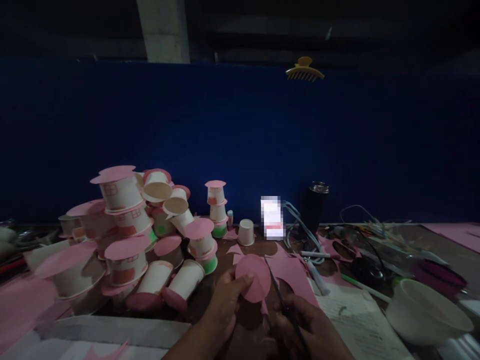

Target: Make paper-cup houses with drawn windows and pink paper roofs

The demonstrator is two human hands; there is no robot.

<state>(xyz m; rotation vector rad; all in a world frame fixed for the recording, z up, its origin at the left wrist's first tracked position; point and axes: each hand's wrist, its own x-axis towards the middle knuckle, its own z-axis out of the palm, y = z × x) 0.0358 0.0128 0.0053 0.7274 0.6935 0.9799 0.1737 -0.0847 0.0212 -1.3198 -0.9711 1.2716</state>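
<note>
Between thumb and fingers, my left hand (227,296) grips a pink paper circle (255,281), its flat face turned up. My right hand (305,325) is wrapped round dark scissors (288,311). Their blades point away from me and lie along the circle's right edge; whether they touch it I cannot tell. Below the circle hangs a small pink paper scrap (264,306). Larger cut pink paper (296,280) lies on the table just behind the scissors. A plain white paper cup (246,233) stands upside down beyond my hands.
Paper cups with pink disc tops (127,260) are heaped at left, beside a small stack (216,207). A blurred lit screen (273,217), cable (294,220) and dark flask (315,207) stand behind. At right are a white bowl (427,312), printed sheet (350,320) and green-capped pen (365,287).
</note>
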